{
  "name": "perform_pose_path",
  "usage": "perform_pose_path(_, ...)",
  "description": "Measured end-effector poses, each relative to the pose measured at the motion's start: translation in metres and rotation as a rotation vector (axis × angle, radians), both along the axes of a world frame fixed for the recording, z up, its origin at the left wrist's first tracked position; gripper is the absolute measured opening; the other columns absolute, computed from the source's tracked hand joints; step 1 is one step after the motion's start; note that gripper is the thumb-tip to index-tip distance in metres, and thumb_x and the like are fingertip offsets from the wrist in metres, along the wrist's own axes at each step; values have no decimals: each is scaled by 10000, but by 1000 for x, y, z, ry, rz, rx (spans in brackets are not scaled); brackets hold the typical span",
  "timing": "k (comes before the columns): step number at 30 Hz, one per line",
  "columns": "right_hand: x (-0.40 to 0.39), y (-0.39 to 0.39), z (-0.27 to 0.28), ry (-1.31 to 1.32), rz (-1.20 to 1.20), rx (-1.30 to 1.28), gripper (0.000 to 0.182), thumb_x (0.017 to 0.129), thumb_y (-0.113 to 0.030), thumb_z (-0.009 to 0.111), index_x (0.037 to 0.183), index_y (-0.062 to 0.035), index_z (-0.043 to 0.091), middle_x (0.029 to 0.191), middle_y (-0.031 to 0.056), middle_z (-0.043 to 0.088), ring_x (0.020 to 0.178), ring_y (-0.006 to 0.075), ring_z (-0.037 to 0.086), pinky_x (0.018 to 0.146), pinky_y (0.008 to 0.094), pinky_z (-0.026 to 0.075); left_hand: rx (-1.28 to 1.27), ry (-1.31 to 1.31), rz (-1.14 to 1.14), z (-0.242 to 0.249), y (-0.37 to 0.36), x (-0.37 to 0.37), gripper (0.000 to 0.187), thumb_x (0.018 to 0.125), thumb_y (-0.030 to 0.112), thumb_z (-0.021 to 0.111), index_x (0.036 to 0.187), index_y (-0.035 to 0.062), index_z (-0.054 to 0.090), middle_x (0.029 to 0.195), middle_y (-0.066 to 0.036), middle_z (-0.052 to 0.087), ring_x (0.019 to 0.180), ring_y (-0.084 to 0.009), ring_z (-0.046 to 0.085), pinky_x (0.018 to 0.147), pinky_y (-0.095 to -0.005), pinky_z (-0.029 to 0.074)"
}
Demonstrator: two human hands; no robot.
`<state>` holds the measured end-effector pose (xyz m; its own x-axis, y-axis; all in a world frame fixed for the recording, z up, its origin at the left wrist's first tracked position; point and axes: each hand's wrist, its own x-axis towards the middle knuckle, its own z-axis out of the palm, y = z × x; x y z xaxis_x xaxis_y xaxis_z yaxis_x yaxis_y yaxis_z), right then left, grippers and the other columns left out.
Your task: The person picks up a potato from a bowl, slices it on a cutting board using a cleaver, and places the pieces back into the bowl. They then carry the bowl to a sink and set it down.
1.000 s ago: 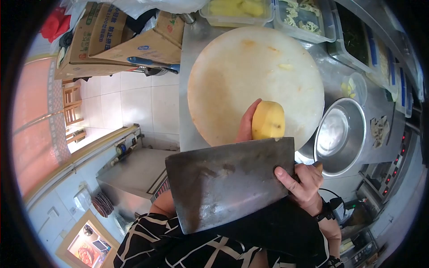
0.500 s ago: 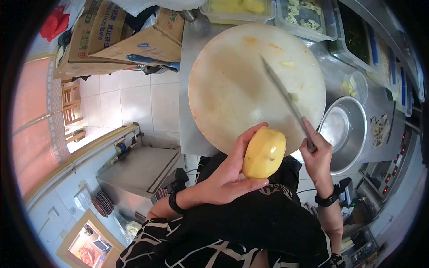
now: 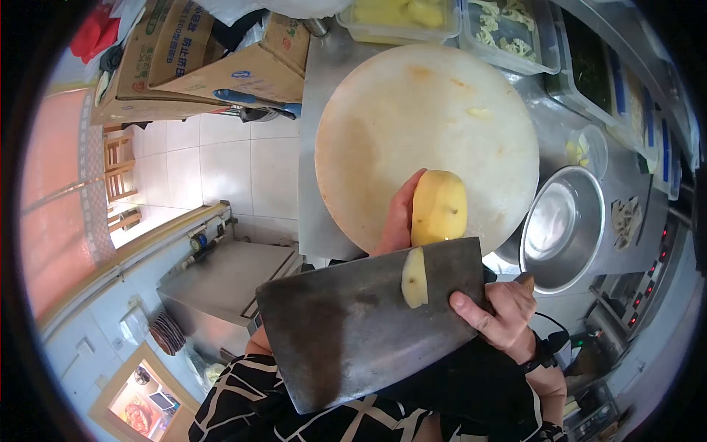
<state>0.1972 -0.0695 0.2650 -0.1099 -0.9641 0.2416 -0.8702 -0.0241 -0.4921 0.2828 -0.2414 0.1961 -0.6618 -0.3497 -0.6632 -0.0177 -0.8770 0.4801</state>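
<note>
My left hand [image 3: 398,221] is closed around a peeled yellow potato [image 3: 440,206], held over the near edge of the round chopping board [image 3: 368,125]. Most of that hand is hidden behind the cleaver [image 3: 331,331]. My right hand [image 3: 504,313] grips the cleaver at its handle end, thumb pressed on the blade. The broad dark blade faces up toward me, just below the potato. A thin potato slice [image 3: 414,278] clings to the blade's flat face. On the board's far right lies a small pale potato scrap [image 3: 479,113].
A steel bowl [image 3: 582,250] stands right of the board. Behind it is a small clear tub [image 3: 589,151] holding yellow pieces. Plastic containers [image 3: 508,62] line the back of the steel counter. Cardboard boxes [image 3: 250,62] are at the upper left.
The cleaver has swung from over the board toward my body, its blade turned flat to view. A slice now sticks to it. The potato has moved slightly up.
</note>
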Motion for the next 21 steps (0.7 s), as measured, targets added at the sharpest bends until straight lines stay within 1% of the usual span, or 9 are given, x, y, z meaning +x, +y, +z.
perform_pose_path(4,-1,-1,-3,9,-61,39,603,671,-82,644,1237,-273,563,629,7,344,484,128,430,439,253,410,61,-144,95,15,-1,-7,291,930,344,432,991,95,570,893,-28,626,828,-147,602,729,-305,491)
perform_pose_path(6,1,0,-9,16,-66,38,585,691,-90,648,1241,-269,559,629,9,342,485,131,425,437,252,392,9,-82,96,12,2,-2,293,932,336,433,1041,84,535,948,-38,603,861,-151,590,744,-307,487)
perform_pose_path(9,4,1,-16,6,-84,21,635,639,-82,659,1244,-246,558,630,9,349,488,133,430,433,273,381,-89,64,76,5,9,17,317,935,324,434,1117,69,482,1031,-53,569,910,-156,572,766,-311,483)
perform_pose_path(12,2,0,-21,1,-171,147,734,548,-43,676,1248,-224,555,625,18,367,479,157,441,423,307,376,-174,212,11,9,16,48,363,939,313,436,1192,53,429,1114,-68,535,959,-161,554,788,-315,478)
perform_pose_path(15,-3,-6,-34,-102,-238,201,825,465,22,680,1251,-191,548,643,64,445,506,242,488,473,350,416,-287,294,-189,22,9,75,423,942,301,437,1268,37,376,1196,-83,501,1008,-167,536,810,-319,474)
perform_pose_path(17,-13,-11,-46,-163,-334,234,797,493,27,682,1251,-183,546,662,78,473,530,251,511,495,353,433,-302,145,-736,35,-12,72,643,861,147,590,1381,41,226,1256,-105,436,1044,-188,539,806,-295,484)
perform_pose_path(18,-18,-11,-51,-228,-426,267,770,522,32,685,1250,-176,544,680,91,500,555,260,534,517,357,450,-334,212,-528,47,-4,69,800,854,72,573,1418,81,5,1316,-109,355,1107,-205,504,830,-305,478)
perform_pose_path(19,-23,-8,-53,-285,-512,365,711,579,33,678,1247,-169,543,704,110,526,589,271,547,540,356,463,-246,228,-498,54,-4,68,830,841,52,585,1415,94,-15,1314,-108,362,1110,-207,504,838,-304,476)
perform_pose_path(21,-26,-6,-49,-260,-510,320,699,587,33,670,1247,-162,543,699,113,521,585,273,538,539,355,460,-170,244,-451,60,-7,63,862,829,32,597,1411,106,-35,1311,-108,369,1114,-209,504,846,-304,475)
